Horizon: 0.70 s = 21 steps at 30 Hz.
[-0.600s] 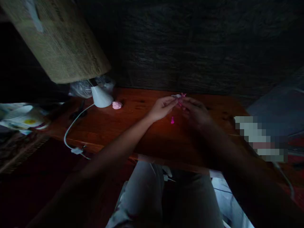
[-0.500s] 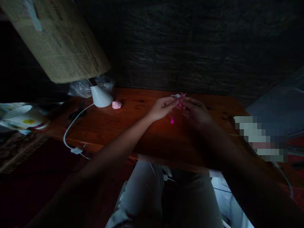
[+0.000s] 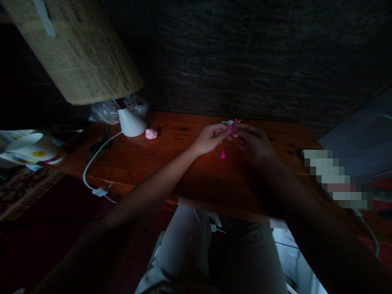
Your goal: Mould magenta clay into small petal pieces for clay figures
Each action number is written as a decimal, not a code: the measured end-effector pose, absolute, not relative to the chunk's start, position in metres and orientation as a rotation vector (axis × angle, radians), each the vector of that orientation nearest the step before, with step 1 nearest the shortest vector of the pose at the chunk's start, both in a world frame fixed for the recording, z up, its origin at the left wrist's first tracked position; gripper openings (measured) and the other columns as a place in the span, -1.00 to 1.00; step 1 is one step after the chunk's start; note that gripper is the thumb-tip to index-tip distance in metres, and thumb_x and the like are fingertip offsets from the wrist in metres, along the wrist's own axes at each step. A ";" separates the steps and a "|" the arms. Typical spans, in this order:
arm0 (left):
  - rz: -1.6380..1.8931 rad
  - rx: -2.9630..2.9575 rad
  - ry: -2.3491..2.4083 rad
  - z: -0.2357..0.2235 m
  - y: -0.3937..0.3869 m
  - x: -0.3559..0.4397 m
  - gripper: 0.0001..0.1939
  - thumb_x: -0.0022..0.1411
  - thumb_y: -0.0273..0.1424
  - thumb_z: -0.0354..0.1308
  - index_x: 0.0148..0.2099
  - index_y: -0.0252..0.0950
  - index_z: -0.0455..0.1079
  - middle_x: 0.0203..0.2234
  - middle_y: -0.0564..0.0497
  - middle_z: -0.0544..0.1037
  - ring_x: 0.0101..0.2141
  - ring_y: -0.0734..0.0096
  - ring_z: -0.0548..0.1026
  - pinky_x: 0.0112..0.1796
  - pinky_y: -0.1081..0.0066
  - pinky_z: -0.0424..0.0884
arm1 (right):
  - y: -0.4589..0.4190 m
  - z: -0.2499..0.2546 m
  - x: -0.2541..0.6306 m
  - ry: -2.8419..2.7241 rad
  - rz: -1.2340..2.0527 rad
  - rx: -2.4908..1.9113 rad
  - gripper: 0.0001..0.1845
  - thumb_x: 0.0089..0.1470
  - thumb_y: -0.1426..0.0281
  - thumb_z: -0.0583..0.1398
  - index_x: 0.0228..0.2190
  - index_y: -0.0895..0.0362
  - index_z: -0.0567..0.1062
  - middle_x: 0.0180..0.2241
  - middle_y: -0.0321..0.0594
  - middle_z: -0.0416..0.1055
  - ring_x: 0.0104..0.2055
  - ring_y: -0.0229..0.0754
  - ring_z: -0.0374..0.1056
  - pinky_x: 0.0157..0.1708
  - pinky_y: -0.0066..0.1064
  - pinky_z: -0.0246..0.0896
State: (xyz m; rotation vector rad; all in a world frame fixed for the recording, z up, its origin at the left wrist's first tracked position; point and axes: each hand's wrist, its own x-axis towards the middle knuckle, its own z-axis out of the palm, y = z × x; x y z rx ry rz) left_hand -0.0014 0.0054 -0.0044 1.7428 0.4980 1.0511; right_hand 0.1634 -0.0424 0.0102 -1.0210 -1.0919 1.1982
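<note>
1. While both forearms reach in from the lower corners, L hand [image 3: 210, 139] and R hand [image 3: 257, 143] meet above a wooden table [image 3: 174, 139]; take that spot as the clock's ctr, w/ 12 facing away from the wearer.
2. L hand: thumb & fingertips pinched together on a small bright-pink piece [image 3: 232, 130]; its exact shape is mostly hidden.
3. R hand: fingers closed on the same pink piece from 3 o'clock; some fingertips in shadow.
4. Pale bit [image 3: 227, 122] just past the fingertips, approx 11 o'clock; can't tell if held.
5. Small magenta peg [image 3: 223, 154] on the table, near the hands, approx 7 o'clock.
6. Pale-pink lump [image 3: 151, 134] at 9 o'clock, just beside a white lamp base [image 3: 131, 125]; printed lampshade [image 3: 82, 57] tilts above, 10 o'clock.
7. White cup [image 3: 26, 143] well apart at 9 o'clock; white cable [image 3: 86, 167] w/ inline switch [image 3: 99, 192] at 8.
8. Pixelated obj. [image 3: 333, 175] at 4 o'clock, details n/a.
</note>
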 end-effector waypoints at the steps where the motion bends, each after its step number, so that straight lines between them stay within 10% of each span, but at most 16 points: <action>1: 1.052 1.748 0.502 -0.004 0.005 -0.002 -0.77 0.33 -0.29 0.17 -0.24 -0.38 0.50 -0.44 0.03 0.57 -0.57 0.65 0.29 -0.50 0.53 0.20 | -0.042 0.009 0.164 -1.106 1.173 -1.033 -0.74 -0.18 0.21 0.47 -0.40 0.01 0.63 -0.47 -0.36 0.44 -0.55 -0.42 0.13 -0.61 -0.51 -0.02; 21: 1.126 1.562 0.615 -0.003 0.004 0.000 -0.86 0.27 -0.36 0.25 -0.23 -0.35 0.46 -0.49 0.08 0.56 -0.59 0.69 0.32 -0.52 0.57 0.21 | -0.044 0.012 0.161 -1.477 0.785 -1.118 -0.67 0.01 0.06 0.35 -0.44 0.08 0.62 -0.54 -0.30 0.41 -0.51 -0.29 0.22 -0.47 -0.39 0.11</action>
